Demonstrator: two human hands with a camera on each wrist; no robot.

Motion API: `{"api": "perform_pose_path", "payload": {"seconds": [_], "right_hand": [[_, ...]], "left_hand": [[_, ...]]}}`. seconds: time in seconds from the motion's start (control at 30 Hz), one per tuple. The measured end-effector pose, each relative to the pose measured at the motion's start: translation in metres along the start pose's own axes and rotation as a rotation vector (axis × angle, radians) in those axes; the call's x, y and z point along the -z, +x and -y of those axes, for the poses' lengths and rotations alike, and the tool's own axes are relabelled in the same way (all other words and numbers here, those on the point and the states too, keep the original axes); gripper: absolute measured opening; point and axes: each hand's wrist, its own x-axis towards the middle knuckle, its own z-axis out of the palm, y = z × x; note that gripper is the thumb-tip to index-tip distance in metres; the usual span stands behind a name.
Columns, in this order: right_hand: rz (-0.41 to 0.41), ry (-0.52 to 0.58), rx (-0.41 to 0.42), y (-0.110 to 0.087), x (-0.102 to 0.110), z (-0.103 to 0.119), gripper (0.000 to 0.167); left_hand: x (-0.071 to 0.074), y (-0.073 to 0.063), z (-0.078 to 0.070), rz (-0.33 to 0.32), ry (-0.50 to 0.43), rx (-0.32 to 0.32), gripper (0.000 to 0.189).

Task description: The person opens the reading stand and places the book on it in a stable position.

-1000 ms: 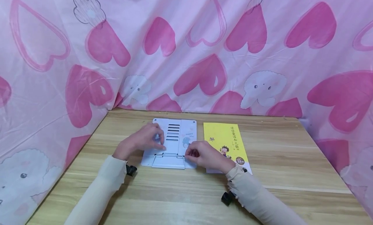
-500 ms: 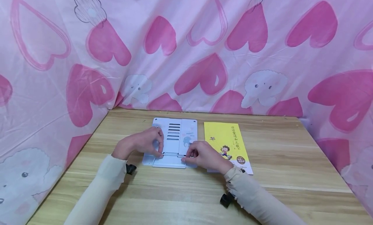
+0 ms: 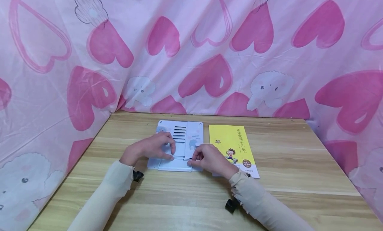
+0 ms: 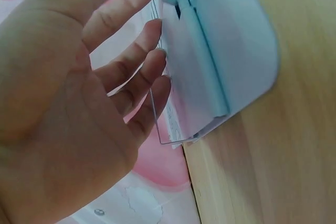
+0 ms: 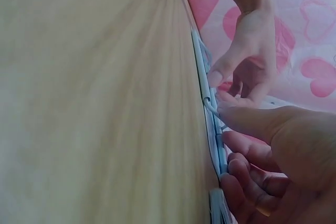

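Note:
A white metal book stand (image 3: pixel 195 128), with slots and small printed cartoons, lies flat on the wooden table. My left hand (image 3: pixel 152 146) bends over its left half, thumb tip at the wire holder (image 3: pixel 182 157) near the lower panel. In the left wrist view the fingers of that hand (image 4: pixel 110 77) are loosely spread beside the stand (image 4: pixel 236 40). My right hand (image 3: pixel 210 159) pinches the right end of the wire. The right wrist view shows the right thumb at the wire's bent end (image 5: pixel 209 104), the other fingers resting along the stand.
A yellow book (image 3: pixel 225 138) with a cartoon child on its cover lies just right of the stand, partly under my right hand. Pink heart-patterned cloth (image 3: pixel 206 74) hangs behind the table (image 3: pixel 299 164) and along both sides.
The wire holder has folded from over the lower panel up toward its hinge line. My left hand dipped to the wire, then shifted slightly right with thumb and forefinger parted.

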Motion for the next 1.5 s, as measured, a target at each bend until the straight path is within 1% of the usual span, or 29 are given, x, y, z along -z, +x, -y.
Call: {"api": "perform_pose_path", "payload": {"seconds": [0.07,0.17,0.3,0.43,0.53,0.63,0.73,0.77,0.83,0.87,0.9,0.97,1.07,1.13,1.23,1.33,1.5], "right_hand": [[0.000,-0.002,-0.012,-0.001,0.002,0.000,0.019],[-0.002,-0.002,-0.033,-0.002,0.006,-0.002,0.019],[-0.001,0.009,-0.062,-0.003,0.012,-0.004,0.018],[0.001,0.004,-0.083,-0.003,0.014,-0.009,0.018],[-0.001,-0.003,-0.105,-0.004,0.017,-0.012,0.017],[-0.012,-0.016,-0.117,-0.004,0.019,-0.013,0.017],[-0.023,-0.033,-0.113,-0.004,0.021,-0.015,0.016],[-0.027,-0.037,-0.111,-0.004,0.021,-0.015,0.015],[-0.029,-0.040,-0.109,-0.004,0.022,-0.015,0.015],[-0.031,-0.041,-0.109,-0.005,0.023,-0.015,0.015],[-0.031,-0.043,-0.108,-0.005,0.023,-0.015,0.015],[-0.031,-0.046,-0.109,-0.006,0.023,-0.015,0.015],[-0.035,-0.048,-0.100,-0.007,0.024,-0.015,0.014],[-0.036,-0.039,-0.092,-0.007,0.025,-0.016,0.013],[-0.033,-0.012,-0.081,-0.007,0.025,-0.017,0.009],[-0.027,0.007,-0.076,-0.007,0.024,-0.018,0.007],[-0.027,0.014,-0.066,-0.008,0.023,-0.019,0.005]], "left_hand": [[-0.002,0.002,-0.002,-0.017,0.000,-0.009,0.017],[-0.006,0.007,-0.005,-0.053,0.010,-0.042,0.017],[-0.011,0.012,-0.007,-0.099,0.045,-0.074,0.016],[-0.011,0.014,-0.009,-0.109,0.061,-0.072,0.014],[-0.011,0.011,-0.010,-0.125,0.072,-0.064,0.014],[-0.013,0.007,-0.009,-0.177,0.095,-0.061,0.017],[-0.016,0.004,-0.010,-0.264,0.131,-0.068,0.020],[-0.017,0.003,-0.010,-0.291,0.153,-0.069,0.021],[-0.018,0.002,-0.013,-0.318,0.209,-0.060,0.024],[-0.018,0.001,-0.015,-0.314,0.226,-0.044,0.027],[-0.017,0.000,-0.017,-0.295,0.236,-0.021,0.031],[-0.015,-0.003,-0.021,-0.231,0.237,0.033,0.035],[-0.014,-0.005,-0.025,-0.136,0.178,0.108,0.031],[-0.013,-0.006,-0.026,-0.103,0.137,0.135,0.026],[-0.013,-0.006,-0.026,-0.089,0.075,0.158,0.022],[-0.014,-0.006,-0.024,-0.085,0.022,0.166,0.020],[-0.013,-0.007,-0.022,-0.106,-0.015,0.147,0.014]]}}
